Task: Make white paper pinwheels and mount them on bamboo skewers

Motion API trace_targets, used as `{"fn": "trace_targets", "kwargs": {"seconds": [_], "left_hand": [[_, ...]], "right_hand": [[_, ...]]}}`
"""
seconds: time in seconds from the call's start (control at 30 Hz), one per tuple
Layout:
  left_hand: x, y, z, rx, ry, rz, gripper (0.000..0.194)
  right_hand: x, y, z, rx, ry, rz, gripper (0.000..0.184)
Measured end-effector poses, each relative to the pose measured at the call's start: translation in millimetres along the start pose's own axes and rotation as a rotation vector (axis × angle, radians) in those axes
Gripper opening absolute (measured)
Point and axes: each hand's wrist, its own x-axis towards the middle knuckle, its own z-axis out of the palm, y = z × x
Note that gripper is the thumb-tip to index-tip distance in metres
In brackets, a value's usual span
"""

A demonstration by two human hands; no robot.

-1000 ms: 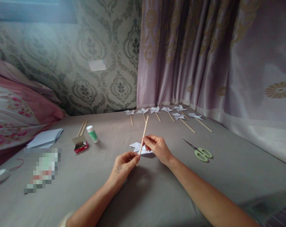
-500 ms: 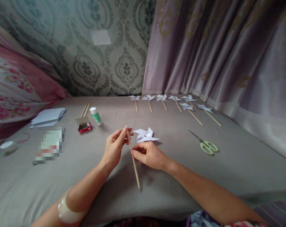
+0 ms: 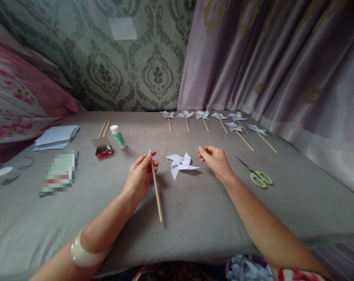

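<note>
A thin wooden stick is held near its top end between the thumb and fingers of my left hand; its lower end slants down toward me. A white paper pinwheel head with a small dark centre lies between my two hands, apart from both. My right hand is just right of the pinwheel head, above the cloth. Its thumb and fingertips are pinched together, and I cannot make out anything between them. Scissors with green handles lie to its right.
Several pinwheels on sticks lie along the back right. On the left are a glue stick, an open red box, loose sticks, folded paper, a blurred-out packet and a tape roll. A purple bin holds paper scraps.
My right hand has let go of the stick and moved right and away, past the pinwheel head. My left hand keeps the stick and has shifted slightly left. The view has tilted down a little.
</note>
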Motion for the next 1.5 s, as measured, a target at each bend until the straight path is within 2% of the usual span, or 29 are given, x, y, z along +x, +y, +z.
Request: {"fn": "trace_targets", "kwargs": {"seconds": [0.1,0.2,0.27,0.4,0.5,0.6,0.8,0.97,1.1,1.23,1.5], "left_hand": [[0,-2,-0.5,0.002,-0.016,-0.011,0.038],[0,-3,0.1,-0.011,-0.03,-0.011,0.039],[-1,-3,1.0,-0.021,-0.039,-0.009,0.04],[-3,-4,3.3,-0.033,-0.068,0.003,0.041],[-6,-4,4.4,-0.023,-0.095,0.017,0.043],[-10,-3,5.1,-0.024,-0.123,0.024,0.043],[-15,1,6.9,-0.043,-0.177,0.036,0.04],[-20,3,8.9,-0.056,-0.234,0.052,0.037],[-23,5,9.7,-0.057,-0.281,0.057,0.034],[-25,6,9.7,-0.053,-0.311,0.058,0.032],[-28,6,10.5,-0.051,-0.35,0.04,0.032]], "right_hand": [[13,20,-2,-0.185,-0.012,0.084,0.021],[12,30,7,-0.391,-0.07,0.04,0.024],[9,29,13,-0.485,-0.09,0.0,0.032],[4,18,22,-0.57,-0.103,0.011,0.051],[4,15,27,-0.57,-0.109,0.013,0.055],[4,15,31,-0.451,-0.121,0.049,0.051],[-1,9,26,0.16,-0.248,0.266,0.04],[-5,-4,12,0.383,-0.389,0.319,0.032],[-3,-9,4,0.501,-0.427,0.336,0.033],[-3,-8,1,0.575,-0.44,0.268,0.029],[-13,-5,8,0.533,-0.478,0.177,0.031]]}}
